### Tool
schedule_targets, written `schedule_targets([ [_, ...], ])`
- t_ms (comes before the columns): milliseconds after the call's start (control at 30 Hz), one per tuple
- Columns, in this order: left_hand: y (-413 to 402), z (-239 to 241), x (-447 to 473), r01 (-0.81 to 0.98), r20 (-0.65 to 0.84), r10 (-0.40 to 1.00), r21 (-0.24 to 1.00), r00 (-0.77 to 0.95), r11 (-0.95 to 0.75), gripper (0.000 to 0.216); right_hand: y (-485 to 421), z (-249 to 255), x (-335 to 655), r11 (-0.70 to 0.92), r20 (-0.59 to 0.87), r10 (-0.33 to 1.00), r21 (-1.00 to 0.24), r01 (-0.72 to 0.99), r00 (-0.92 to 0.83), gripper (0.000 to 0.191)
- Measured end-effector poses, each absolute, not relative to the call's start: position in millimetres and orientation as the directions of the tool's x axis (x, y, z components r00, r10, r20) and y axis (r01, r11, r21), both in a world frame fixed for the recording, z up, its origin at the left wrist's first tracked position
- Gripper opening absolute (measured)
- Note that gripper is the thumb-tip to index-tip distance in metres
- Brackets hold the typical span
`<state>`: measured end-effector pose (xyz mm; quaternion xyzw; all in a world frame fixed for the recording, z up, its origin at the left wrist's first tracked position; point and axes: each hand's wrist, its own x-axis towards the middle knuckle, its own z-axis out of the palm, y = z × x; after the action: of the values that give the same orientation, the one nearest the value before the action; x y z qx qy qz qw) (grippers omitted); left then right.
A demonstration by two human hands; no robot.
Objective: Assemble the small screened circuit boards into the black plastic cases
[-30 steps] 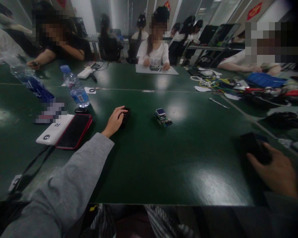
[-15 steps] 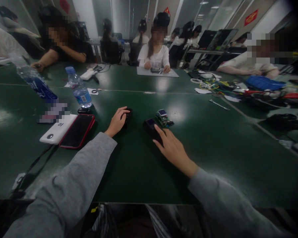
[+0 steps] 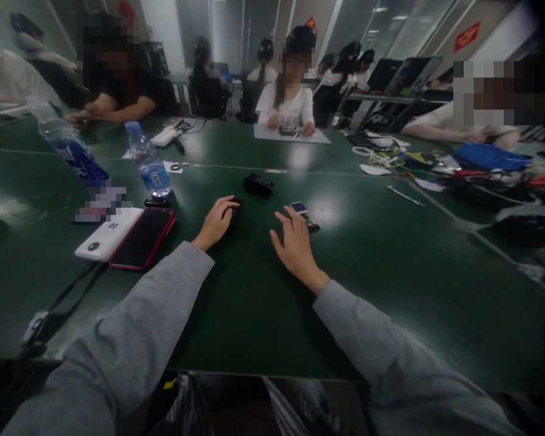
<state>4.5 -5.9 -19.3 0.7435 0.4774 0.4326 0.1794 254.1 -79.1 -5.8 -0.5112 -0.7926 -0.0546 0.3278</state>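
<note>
My left hand (image 3: pixel 215 221) rests on the green table (image 3: pixel 390 266), its fingers curled over a small black object (image 3: pixel 234 213). Just to the right, my right hand (image 3: pixel 293 243) reaches with fingers apart onto a small green circuit board with a blue screen (image 3: pixel 300 211). A black box-shaped part (image 3: pixel 258 184) lies on the table beyond both hands, free of them.
A red-cased phone (image 3: pixel 142 238) and a white power bank (image 3: pixel 108 234) lie left of my left hand, with two water bottles (image 3: pixel 148 160) behind. A wrench (image 3: pixel 405 195) and a clutter of wires and a blue tray (image 3: pixel 488 157) sit far right. Other people sit across the table.
My right hand swung in from the far right carrying the black box-shaped part, left it beyond the hands, and now reaches the circuit board. My left hand has stayed put.
</note>
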Motion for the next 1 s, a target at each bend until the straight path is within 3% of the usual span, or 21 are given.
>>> schedule_targets([
  [200, -2, -22, 3, 0.565, 0.469, 0.866, 0.672, 0.175, -0.479, 0.027, -49, -5, 297, 0.28, 0.592, 0.804, -0.286, 0.916, -0.061, 0.056],
  [400, -1, -24, 3, 0.571, 0.462, 0.868, 0.67, 0.179, -0.474, 0.027, -36, -18, 317, 0.252, 0.43, 0.902, -0.461, 0.851, -0.034, 0.056],
  [633, -2, -22, 3, 0.561, 0.471, 0.865, 0.674, 0.176, -0.481, 0.027, -66, -2, 301, 0.365, 0.349, 0.918, -0.563, 0.741, -0.186, 0.057],
  [767, -2, -22, 4, 0.554, 0.466, 0.868, 0.683, 0.172, -0.476, 0.027, -102, 13, 317, 0.431, 0.177, 0.879, -0.69, 0.582, -0.442, 0.058],
  [833, -3, -22, 4, 0.548, 0.465, 0.868, 0.687, 0.172, -0.476, 0.027, -120, 15, 340, 0.385, 0.094, 0.878, -0.721, 0.576, -0.469, 0.057],
  [900, -4, -21, 4, 0.545, 0.464, 0.868, 0.689, 0.174, -0.478, 0.027, -135, 11, 375, 0.325, 0.078, 0.915, -0.723, 0.61, -0.396, 0.057],
  [1000, -5, -20, 4, 0.547, 0.461, 0.87, 0.689, 0.174, -0.475, 0.027, -152, -3, 456, 0.166, 0.125, 0.986, -0.668, 0.725, -0.111, 0.063],
])
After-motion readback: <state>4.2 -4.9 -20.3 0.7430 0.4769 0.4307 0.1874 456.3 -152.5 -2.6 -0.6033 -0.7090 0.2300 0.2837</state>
